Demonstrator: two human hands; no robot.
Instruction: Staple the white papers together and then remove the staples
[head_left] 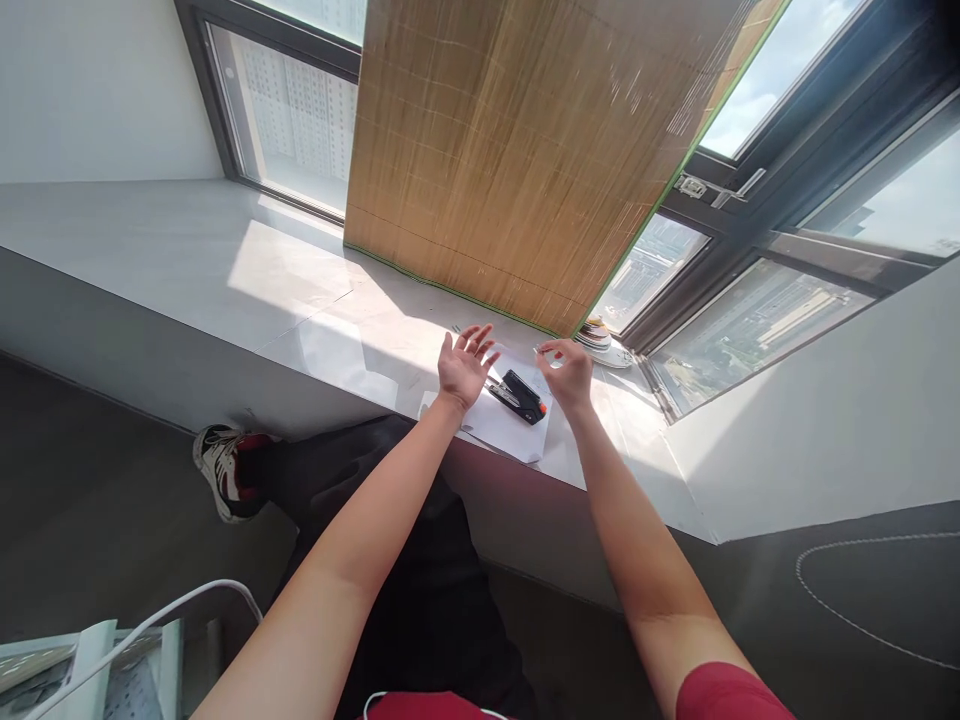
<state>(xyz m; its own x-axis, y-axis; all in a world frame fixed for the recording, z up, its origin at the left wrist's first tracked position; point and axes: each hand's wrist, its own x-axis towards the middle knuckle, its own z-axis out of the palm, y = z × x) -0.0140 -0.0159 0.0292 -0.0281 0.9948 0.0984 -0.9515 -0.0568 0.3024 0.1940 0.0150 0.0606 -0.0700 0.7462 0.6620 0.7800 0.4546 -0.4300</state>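
Observation:
A black stapler [519,397] with an orange-red spot at one end lies on white paper [501,430] on the windowsill. Just left of the stapler, my left hand [465,370] is held palm up, its fingers apart and nothing in them. My right hand [568,374] is to the right of the stapler, above the sill, with thumb and fingertips pinched together. Whatever those fingertips hold, if anything, is too small to make out.
The pale windowsill [300,290] runs along the window. A bamboo blind [495,150] with green edging hangs down close behind my hands. A small stack of round, plate-like things [598,338] stands in the right corner. A white cable [161,618] crosses at lower left.

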